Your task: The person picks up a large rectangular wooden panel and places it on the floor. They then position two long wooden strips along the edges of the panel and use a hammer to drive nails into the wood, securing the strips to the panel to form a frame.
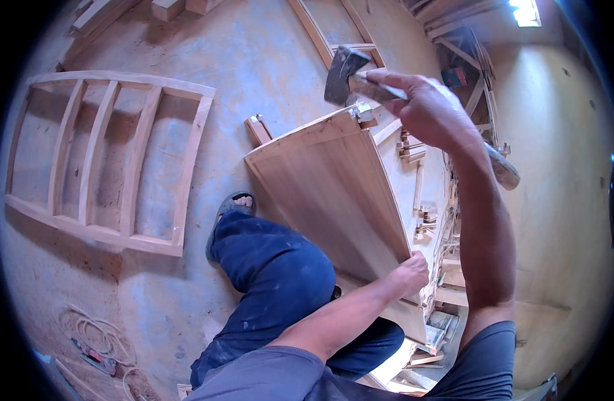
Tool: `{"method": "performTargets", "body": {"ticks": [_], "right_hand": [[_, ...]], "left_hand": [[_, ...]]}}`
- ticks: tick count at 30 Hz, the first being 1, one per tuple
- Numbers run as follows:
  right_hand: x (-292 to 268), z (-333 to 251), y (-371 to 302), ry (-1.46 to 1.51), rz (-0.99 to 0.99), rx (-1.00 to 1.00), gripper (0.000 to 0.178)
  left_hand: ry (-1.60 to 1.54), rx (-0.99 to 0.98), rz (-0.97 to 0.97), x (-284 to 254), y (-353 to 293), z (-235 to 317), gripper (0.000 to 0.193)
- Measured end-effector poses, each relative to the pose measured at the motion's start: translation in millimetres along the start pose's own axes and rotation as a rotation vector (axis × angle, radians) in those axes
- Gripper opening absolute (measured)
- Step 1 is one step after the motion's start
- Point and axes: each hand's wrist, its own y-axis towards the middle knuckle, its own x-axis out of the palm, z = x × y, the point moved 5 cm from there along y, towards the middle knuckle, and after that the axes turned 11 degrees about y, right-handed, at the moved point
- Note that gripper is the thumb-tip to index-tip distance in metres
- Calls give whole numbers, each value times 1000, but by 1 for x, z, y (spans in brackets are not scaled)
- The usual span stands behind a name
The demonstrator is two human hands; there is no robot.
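My right hand is raised and wrapped round the wooden handle of a hatchet. Its dark, broad head hangs just above the far corner of a wooden panel, and I cannot tell whether they touch. A small block of wood sits at that corner. The flat, brownish panel with a pale border is tilted in front of my legs. Closed on its right edge, near the lower corner, is my left hand; its fingertips are partly hidden.
On the floor to the left lies a slatted wooden frame. Another frame lies at the far side. Wood offcuts are strewn along the wall at right. A pale coiled cord is at the lower left.
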Motion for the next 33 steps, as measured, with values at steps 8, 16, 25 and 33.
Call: {"method": "performTargets", "body": {"ticks": [8, 16, 25, 33], "right_hand": [[4, -13, 1, -196, -59, -122, 55], [-6, -4, -26, 109, 148, -66, 47], [9, -30, -3, -241, -85, -98, 52], [9, 27, -55, 310, 390, -28, 53]], "left_hand": [[33, 9, -2, -4, 1, -1, 14], [54, -33, 34, 3, 2, 1, 13], [65, -69, 37, 5, 5, 1, 13], [-9, -83, 153, 3, -3, 11, 12]]}}
